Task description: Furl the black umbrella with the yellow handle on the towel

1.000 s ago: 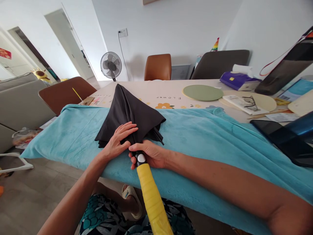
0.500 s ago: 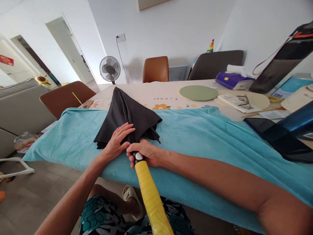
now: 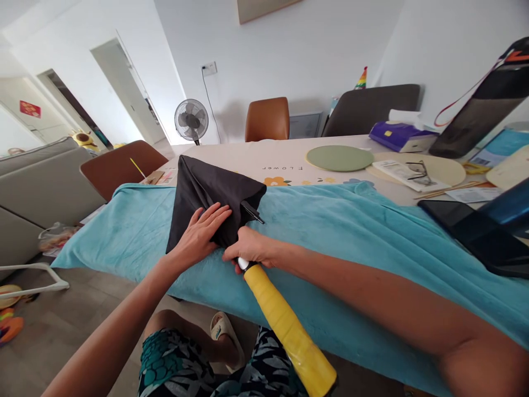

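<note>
A black umbrella [image 3: 202, 187], its canopy loosely folded, lies on a teal blanket [image 3: 322, 231] with its yellow-wrapped handle [image 3: 289, 325] pointing toward me. My right hand [image 3: 254, 246] is closed round the neck between canopy and handle, beside a white button [image 3: 243, 263]. Flat on the black cloth rests my left hand [image 3: 202, 231], fingers stretched out. A few rib tips [image 3: 252, 211] poke out at the canopy's right side. The umbrella's shaft is hidden under the cloth and my hands.
A green oval mat [image 3: 339, 158], a purple tissue pack [image 3: 399, 136], eyeglasses [image 3: 419, 173] and a black phone [image 3: 475, 237] lie on the table to the right. Chairs [image 3: 268, 118] and a fan [image 3: 191, 119] stand beyond. A blue bottle [image 3: 506, 207] is at the right edge.
The umbrella has turned, its tip swinging left and its handle end right. My right hand has moved slightly right and up with it; my left hand stays on the canopy.
</note>
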### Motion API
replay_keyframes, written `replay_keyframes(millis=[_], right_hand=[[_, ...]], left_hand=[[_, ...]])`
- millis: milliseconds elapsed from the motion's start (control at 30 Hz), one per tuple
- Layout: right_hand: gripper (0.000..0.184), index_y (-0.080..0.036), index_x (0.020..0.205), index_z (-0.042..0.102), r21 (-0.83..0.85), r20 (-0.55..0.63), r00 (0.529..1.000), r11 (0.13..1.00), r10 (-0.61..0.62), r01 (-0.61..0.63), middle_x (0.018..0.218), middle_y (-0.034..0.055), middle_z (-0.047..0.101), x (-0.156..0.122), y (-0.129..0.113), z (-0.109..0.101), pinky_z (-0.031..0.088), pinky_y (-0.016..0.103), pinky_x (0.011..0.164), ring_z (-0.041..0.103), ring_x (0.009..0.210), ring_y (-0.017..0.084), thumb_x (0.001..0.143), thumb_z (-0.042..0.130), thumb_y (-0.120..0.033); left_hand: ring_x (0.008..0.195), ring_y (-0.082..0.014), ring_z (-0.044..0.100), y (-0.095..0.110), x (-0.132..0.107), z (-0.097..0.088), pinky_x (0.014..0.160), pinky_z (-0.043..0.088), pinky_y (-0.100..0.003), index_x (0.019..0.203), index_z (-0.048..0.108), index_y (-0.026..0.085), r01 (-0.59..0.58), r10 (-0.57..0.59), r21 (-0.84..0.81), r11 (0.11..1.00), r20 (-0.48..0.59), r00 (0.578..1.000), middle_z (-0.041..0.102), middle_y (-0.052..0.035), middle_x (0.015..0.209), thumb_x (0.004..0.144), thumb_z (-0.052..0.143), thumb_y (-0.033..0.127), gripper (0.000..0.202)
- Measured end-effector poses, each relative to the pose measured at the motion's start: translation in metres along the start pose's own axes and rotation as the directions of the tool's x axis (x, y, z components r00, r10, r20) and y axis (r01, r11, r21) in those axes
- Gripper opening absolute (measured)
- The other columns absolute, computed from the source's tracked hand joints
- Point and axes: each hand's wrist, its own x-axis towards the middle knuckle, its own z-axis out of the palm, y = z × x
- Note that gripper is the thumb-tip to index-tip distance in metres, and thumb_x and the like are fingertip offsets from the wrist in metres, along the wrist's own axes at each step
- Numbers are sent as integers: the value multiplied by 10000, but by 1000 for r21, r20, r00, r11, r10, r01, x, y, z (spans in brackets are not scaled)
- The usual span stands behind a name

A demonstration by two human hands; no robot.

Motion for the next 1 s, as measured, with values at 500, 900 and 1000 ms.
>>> replay_keyframes(millis=[500,900,1000], right_hand=[[101,-86,818,533,478,450,893,848,-12,-230,689,80,646,11,12,0,562,372,570,652,652,188,812,497,-180],[179,-133,538,473,331,69,997,944,-26,2,391,-12,493,-6,3,19,483,218,365,504,329,104,699,521,-72],[208,-135,502,462,271,-14,1000,962,-12,15,366,-11,469,-1,5,17,479,227,358,491,317,108,690,521,-67]], left_hand=[[1255,-203,384,-9,-6,16,1075,205,-456,1192,465,188,-104,117,73,992,-213,970,543,-99,1236,880,365,222,329],[1239,-261,393,-6,-7,28,1066,222,-521,1224,412,158,27,40,152,988,-423,905,534,-154,1197,815,416,164,410],[1250,-300,362,-10,-5,37,1064,222,-528,1225,417,130,67,1,149,987,-416,909,500,-185,1216,763,486,193,472]])
